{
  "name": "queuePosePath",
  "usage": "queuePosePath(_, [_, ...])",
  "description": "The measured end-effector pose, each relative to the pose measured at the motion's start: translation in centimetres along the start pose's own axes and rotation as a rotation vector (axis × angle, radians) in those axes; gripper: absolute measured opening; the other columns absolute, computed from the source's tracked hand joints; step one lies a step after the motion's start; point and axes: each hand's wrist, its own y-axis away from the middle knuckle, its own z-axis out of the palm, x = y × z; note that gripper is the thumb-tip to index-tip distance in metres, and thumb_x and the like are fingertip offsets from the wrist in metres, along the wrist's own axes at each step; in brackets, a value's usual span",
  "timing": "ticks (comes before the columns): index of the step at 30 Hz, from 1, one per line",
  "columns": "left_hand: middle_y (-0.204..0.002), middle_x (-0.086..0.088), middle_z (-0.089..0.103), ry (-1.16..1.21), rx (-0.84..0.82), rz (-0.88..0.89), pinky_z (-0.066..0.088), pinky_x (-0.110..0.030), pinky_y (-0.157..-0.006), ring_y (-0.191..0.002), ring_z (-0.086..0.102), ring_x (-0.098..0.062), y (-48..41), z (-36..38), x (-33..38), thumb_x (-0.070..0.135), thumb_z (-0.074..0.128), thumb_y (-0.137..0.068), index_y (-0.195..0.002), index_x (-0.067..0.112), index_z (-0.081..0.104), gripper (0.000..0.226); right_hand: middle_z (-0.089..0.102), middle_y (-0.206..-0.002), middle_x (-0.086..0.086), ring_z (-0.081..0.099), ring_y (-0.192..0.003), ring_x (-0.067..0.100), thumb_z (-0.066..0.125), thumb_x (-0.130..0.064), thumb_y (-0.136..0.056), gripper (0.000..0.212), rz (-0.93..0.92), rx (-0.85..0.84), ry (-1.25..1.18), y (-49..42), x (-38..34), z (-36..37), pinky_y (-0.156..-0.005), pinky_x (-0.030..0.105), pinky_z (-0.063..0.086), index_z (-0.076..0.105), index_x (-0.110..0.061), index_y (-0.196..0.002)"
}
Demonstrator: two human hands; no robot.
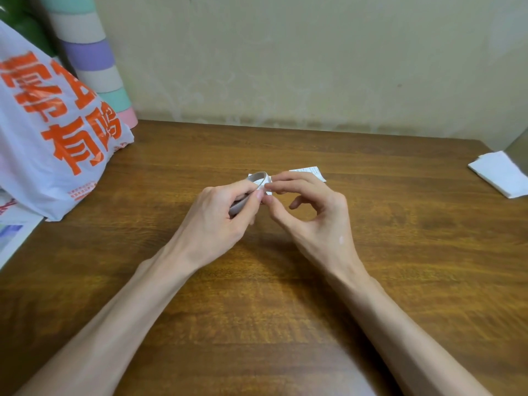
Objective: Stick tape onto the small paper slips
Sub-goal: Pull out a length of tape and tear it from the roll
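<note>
- Grips the tape roll in the left hand, fingers curled round it, roll tilted, just above the middle of the table.
- Pinches a small white piece at the roll's near rim between thumb and forefinger of the right hand; cannot tell whether tape end or slip.
- Just beyond the right hand, flat on the wood: a printed paper slip, print too small to read.
- On the plastic bag at far left: big orange Chinese characters, "有" among them; smaller print below unreadable.
- Behind the bag, against the wall: a pastel-striped roll.
- At the right edge: folded white tissue, well apart from the hands.
- Open wood between hands and bag, hands and tissue.
</note>
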Motion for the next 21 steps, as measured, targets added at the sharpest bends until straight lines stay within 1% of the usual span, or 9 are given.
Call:
queuePosePath(3, [-0.064, 0.01, 0.063, -0.02, -0.008, -0.006, 0.05, -0.041, -0.061, -0.061, 0.062, -0.016, 0.0, 0.0, -0.1, 0.03, 0.054, -0.108, -0.096, 0.024, 0.071, 0.022, 0.078, -0.102, -0.001, 0.073, -0.097, 0.019, 0.082, -0.009, -0.091, 0.006, 0.102, -0.011, -0.113, -0.2, -0.2, -0.3, -0.075, 0.033, 0.055, 0.082, -0.012, -0.096])
queuePosePath(6, [-0.077, 0.015, 0.071, -0.042, 0.016, -0.009, 0.052, -0.036, -0.062, -0.07, 0.067, -0.011, 0.0, -0.1, -0.1, 0.036, 0.055, -0.107, -0.097, 0.029, 0.076, 0.024, 0.079, -0.1, 0.003, 0.076, -0.09, 0.024, 0.081, -0.011, -0.092, 0.006, 0.182, -0.002, -0.203, -0.2, -0.2, -0.4, -0.08, 0.051, 0.059, 0.081, -0.01, -0.098])
queuePosePath(7, [-0.076, 0.016, 0.07, -0.044, 0.02, -0.006, 0.05, -0.034, -0.06, -0.068, 0.066, -0.01, -0.1, -0.2, 0.0, 0.037, 0.055, -0.107, -0.095, 0.03, 0.076, 0.025, 0.078, -0.103, 0.004, 0.076, -0.09, 0.025, 0.081, -0.012, -0.092, 0.009, 0.194, -0.003, -0.217, -0.2, -0.3, -0.4, -0.082, 0.053, 0.059, 0.081, -0.01, -0.101])
queuePosePath(8, [-0.071, 0.015, 0.067, -0.047, 0.018, -0.006, 0.047, -0.032, -0.057, -0.062, 0.063, -0.011, -0.1, -0.3, 0.0, 0.038, 0.054, -0.107, -0.095, 0.031, 0.075, 0.026, 0.076, -0.109, 0.005, 0.076, -0.089, 0.024, 0.081, -0.012, -0.092, 0.013, 0.199, -0.007, -0.222, -0.1, -0.5, -0.3, -0.082, 0.049, 0.06, 0.08, -0.011, -0.105])
queuePosePath(9, [-0.065, 0.014, 0.062, -0.044, 0.013, -0.01, 0.043, -0.03, -0.054, -0.056, 0.057, -0.012, -0.1, -0.3, 0.1, 0.038, 0.053, -0.107, -0.094, 0.031, 0.074, 0.026, 0.073, -0.114, 0.007, 0.075, -0.086, 0.021, 0.082, -0.011, -0.091, 0.021, 0.193, -0.014, -0.212, -0.1, -0.8, -0.2, -0.079, 0.04, 0.061, 0.079, -0.012, -0.112])
queuePosePath(11, [-0.058, 0.01, 0.051, -0.043, 0.004, -0.016, 0.035, -0.029, -0.051, -0.05, 0.045, -0.014, -0.1, -0.4, 0.0, 0.037, 0.051, -0.108, -0.092, 0.033, 0.071, 0.026, 0.067, -0.122, 0.009, 0.073, -0.083, 0.011, 0.082, -0.009, -0.09, 0.043, 0.158, -0.029, -0.159, 0.1, -1.1, 0.0, -0.072, 0.025, 0.056, 0.071, -0.015, -0.131])
queuePosePath(13, [-0.057, 0.007, 0.05, -0.059, -0.002, -0.026, 0.034, -0.031, -0.052, -0.05, 0.044, -0.016, -0.1, -0.5, -0.2, 0.04, 0.05, -0.106, -0.092, 0.032, 0.072, 0.027, 0.065, -0.123, 0.008, 0.072, -0.087, 0.005, 0.081, -0.009, -0.091, 0.049, 0.122, -0.03, -0.094, 0.1, -0.9, 0.0, -0.071, 0.02, 0.052, 0.067, -0.017, -0.137])
queuePosePath(17, [-0.061, 0.006, 0.056, -0.059, -0.029, -0.026, 0.038, -0.032, -0.054, -0.054, 0.05, -0.017, -0.1, -0.6, -0.3, 0.04, 0.05, -0.107, -0.095, 0.031, 0.073, 0.027, 0.064, -0.117, -0.006, 0.069, -0.089, 0.018, 0.082, -0.017, -0.092, 0.029, 0.051, -0.042, 0.072, 0.2, -0.4, -0.1, -0.069, 0.024, 0.051, 0.079, -0.022, -0.12])
queuePosePath(21, [-0.059, 0.008, 0.052, -0.113, -0.041, -0.014, 0.035, -0.031, -0.055, -0.056, 0.051, -0.017, -0.1, -0.8, -0.5, 0.041, 0.048, -0.105, -0.093, 0.031, 0.071, 0.028, 0.069, -0.109, -0.005, 0.068, -0.09, 0.018, 0.086, -0.021, -0.089, 0.018, -0.005, -0.022, 0.106, 0.2, -0.4, -0.1, -0.069, 0.028, 0.05, 0.082, -0.019, -0.106])
